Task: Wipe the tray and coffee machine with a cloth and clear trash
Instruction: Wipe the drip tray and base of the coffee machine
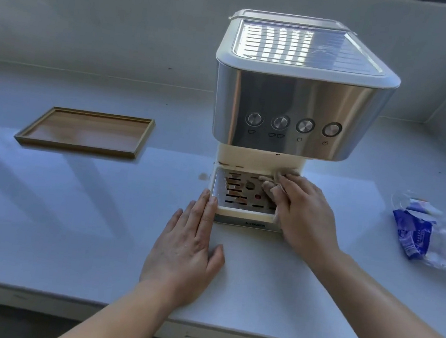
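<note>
observed from beside the counter point(73, 207). the right hand point(306, 211) lay on the right part of the drip grate point(239, 190) at the foot of the coffee machine point(301, 105). its fingers were bent over a bunched pale cloth point(285, 173), gripping it and pressing it onto the metal. part of the cloth showed just beyond the fingertips, against the machine's cream back wall. brown residue lay on the grate to the left of that grip.

the left hand point(187, 248) lay flat on the counter with fingers straight and together, holding nothing. its fingertips touched the left wall of the drip base, and its thumb was spread toward the right hand.

a small brown stain point(203, 177) marked the counter just beyond the left fingertips. the wooden tray point(87, 132) lay flat well to the left of the left hand and apart from the machine. a crumpled blue-and-white plastic wrapper point(428, 236) lay on the counter well to the right of the right hand. above the cloth grip, the machine's steel front carried four round buttons point(280, 122) in a row.
</note>
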A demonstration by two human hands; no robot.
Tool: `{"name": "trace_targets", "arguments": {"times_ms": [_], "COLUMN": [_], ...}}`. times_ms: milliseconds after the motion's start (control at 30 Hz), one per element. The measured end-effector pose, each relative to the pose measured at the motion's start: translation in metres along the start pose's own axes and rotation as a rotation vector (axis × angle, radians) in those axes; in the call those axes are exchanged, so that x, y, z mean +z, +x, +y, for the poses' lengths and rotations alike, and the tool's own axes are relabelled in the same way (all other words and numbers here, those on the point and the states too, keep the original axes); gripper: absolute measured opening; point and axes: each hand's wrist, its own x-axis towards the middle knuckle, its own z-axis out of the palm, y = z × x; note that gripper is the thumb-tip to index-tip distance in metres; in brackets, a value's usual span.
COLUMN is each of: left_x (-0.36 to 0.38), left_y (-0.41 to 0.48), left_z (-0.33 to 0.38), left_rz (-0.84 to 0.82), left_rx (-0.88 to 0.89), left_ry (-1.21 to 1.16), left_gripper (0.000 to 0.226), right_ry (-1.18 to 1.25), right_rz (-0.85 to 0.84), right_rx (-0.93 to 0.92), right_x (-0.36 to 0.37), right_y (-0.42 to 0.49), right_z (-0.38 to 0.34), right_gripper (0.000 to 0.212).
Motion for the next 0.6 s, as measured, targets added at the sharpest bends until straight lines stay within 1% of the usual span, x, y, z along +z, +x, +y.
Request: {"name": "trace_targets", "arguments": {"times_ms": [67, 100, 133, 167, 200, 267, 300, 367, 433, 500, 600], "left_x": [0.000, 0.000, 0.000, -0.001, -0.001, 0.000, 0.000, -0.002, -0.007, -0.011, -0.009], "left_y": [-0.001, -0.001, 0.000, 0.001, 0.002, 0.001, 0.000, 0.001, 0.012, 0.026, 0.038], "left_z": [0.001, 0.001, 0.000, 0.000, 0.000, 0.000, 0.000, 0.002, 0.006, 0.009, 0.008], "left_rz": [-0.004, -0.005, -0.005, -0.004, -0.004, -0.007, -0.006, 0.022, 0.108, 0.228, 0.293], "left_rx": [-0.006, -0.008, -0.009, -0.008, -0.007, -0.006, -0.006, -0.028, -0.061, -0.079, -0.053], "left_ry": [-0.006, -0.005, -0.006, -0.006, -0.005, -0.005, -0.014, -0.059, -0.114, -0.087, -0.039], "left_gripper": [0.078, 0.078, 0.078, 0.078, 0.078, 0.078, 0.077, 0.072, 0.060, 0.043, 0.034], "right_ry": [-0.066, -0.092, -0.111, -0.107, -0.080, -0.034, -0.042, -0.064, -0.076, -0.083, -0.109], "right_rz": [-0.057, -0.114, -0.169, -0.206, -0.211, -0.170, -0.137, -0.087, -0.085, -0.093, -0.049], "right_rx": [-0.192, -0.285, -0.332, -0.316, -0.253, -0.136, -0.114, -0.123, -0.132, -0.126, -0.128], "right_x": [0.008, 0.007, 0.004, 0.001, 0.001, 0.002, 0.005, 0.010, 0.010, 0.010, 0.011], "right_y": [-0.014, -0.020, -0.019, -0.012, -0.004, 0.012, 0.014, 0.009, 0.004, 0.004, 0.004], "right_z": [-0.016, -0.016, -0.012, -0.007, -0.002, 0.002, 0.000, -0.004, -0.002, 0.001, 0.000], "right_gripper": [0.040, 0.044, 0.047, 0.048, 0.046, 0.040, 0.037, 0.037, 0.038, 0.038, 0.037]}}
